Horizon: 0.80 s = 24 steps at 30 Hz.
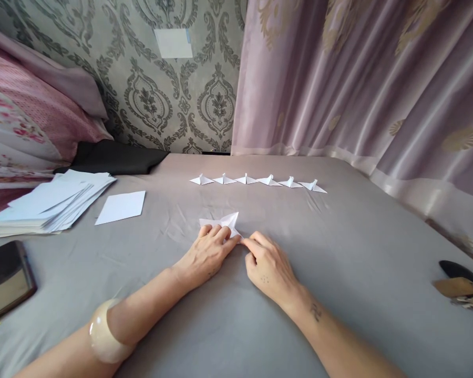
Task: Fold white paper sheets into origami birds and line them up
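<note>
A partly folded white paper piece (225, 221) lies on the grey sheet (339, 252) in the middle. My left hand (207, 252) lies on its near edge, fingers flat and pressing it down. My right hand (266, 262) is beside it on the right, its fingertips pinched at the paper's near right corner. Behind them, several finished white folded paper figures (258, 180) stand in a row.
A stack of white sheets (47, 202) lies at the left with a single sheet (121, 207) beside it. A dark phone (3, 278) lies at the near left. Dark objects with keys (461, 286) rest at the right edge. Curtain (358, 79) and patterned wall (161, 89) stand behind.
</note>
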{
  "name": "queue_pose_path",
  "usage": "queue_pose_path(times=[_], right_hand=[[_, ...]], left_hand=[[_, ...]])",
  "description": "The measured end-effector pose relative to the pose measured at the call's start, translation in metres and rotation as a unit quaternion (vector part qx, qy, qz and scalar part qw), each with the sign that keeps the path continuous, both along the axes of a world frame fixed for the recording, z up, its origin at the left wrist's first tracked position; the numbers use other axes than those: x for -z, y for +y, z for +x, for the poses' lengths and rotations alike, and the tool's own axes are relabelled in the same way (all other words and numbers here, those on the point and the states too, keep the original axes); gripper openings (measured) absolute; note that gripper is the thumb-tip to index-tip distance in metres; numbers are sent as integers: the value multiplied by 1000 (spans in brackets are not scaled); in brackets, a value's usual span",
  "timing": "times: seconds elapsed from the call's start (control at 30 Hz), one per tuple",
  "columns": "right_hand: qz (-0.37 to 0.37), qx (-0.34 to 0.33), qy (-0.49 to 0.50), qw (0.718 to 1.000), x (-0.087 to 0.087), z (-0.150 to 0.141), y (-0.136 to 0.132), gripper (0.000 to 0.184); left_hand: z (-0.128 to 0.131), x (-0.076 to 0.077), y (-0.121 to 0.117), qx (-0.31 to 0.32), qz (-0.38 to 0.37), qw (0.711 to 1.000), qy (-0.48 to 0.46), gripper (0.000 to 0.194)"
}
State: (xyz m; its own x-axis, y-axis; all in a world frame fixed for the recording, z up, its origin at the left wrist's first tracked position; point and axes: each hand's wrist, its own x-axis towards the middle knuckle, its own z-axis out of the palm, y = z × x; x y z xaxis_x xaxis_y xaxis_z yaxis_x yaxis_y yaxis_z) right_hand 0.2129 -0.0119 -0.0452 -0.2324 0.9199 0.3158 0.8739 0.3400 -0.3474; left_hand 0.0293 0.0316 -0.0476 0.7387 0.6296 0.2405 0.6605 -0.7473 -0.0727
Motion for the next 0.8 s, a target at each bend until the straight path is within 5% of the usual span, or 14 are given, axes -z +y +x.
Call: queue_pose_path(times=[0.33,0.8], right_hand=[[-11,16,-30,999,2,0,-2,36],[-39,38,11,998,4,0,9,19]], left_hand=[[-3,-3,-5,23,48,997,-57,29],[5,-7,-3,-69,-10,992,-101,35]])
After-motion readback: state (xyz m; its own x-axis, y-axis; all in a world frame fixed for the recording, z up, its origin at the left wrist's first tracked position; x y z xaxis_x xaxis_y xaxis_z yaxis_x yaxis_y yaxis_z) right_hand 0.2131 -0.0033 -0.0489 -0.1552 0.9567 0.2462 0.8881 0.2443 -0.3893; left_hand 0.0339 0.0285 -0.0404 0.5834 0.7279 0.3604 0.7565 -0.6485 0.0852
